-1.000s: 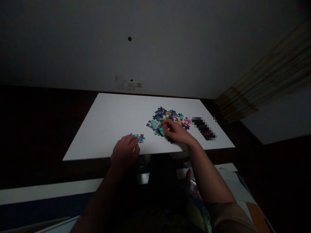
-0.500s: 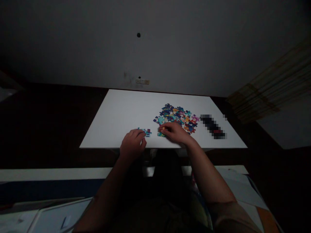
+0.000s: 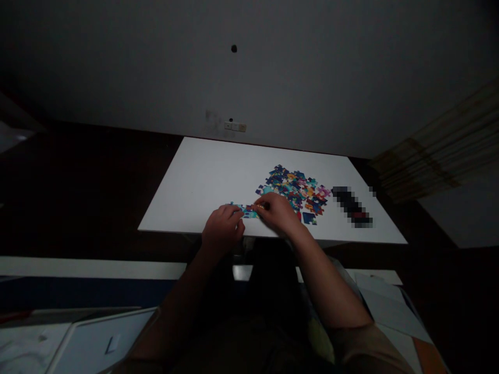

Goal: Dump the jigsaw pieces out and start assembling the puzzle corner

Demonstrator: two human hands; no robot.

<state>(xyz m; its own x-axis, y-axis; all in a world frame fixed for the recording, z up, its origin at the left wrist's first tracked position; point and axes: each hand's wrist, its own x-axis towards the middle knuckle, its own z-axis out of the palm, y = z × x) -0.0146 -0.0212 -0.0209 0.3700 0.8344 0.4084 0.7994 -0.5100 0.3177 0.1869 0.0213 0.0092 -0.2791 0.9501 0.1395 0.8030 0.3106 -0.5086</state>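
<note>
At the near edge of the table lies a short strip of joined blue-teal puzzle pieces (image 3: 246, 212). My left hand (image 3: 222, 228) rests over the strip's left part, its fingers lying on the pieces and its thumb apart from them. My right hand (image 3: 277, 210) pinches a puzzle piece at the strip's right end; most of that piece is hidden under the fingers. Just beyond and right of this hand spreads a heap of loose, many-coloured puzzle pieces (image 3: 290, 179). One dark blue piece (image 3: 310, 218) lies at the heap's near side.
The white table (image 3: 210, 171) stands near a grey wall (image 3: 296, 78) with a socket strip (image 3: 235, 127). A pixelated dark object (image 3: 351, 206) lies on the table's right side. Curtains (image 3: 429, 161) hang at the far right. Below, a light board (image 3: 113, 340) lies at the left.
My right hand has moved left, bringing its piece against the strip under my left hand. The dark blue piece near the heap has come into sight. The view has shifted slightly.
</note>
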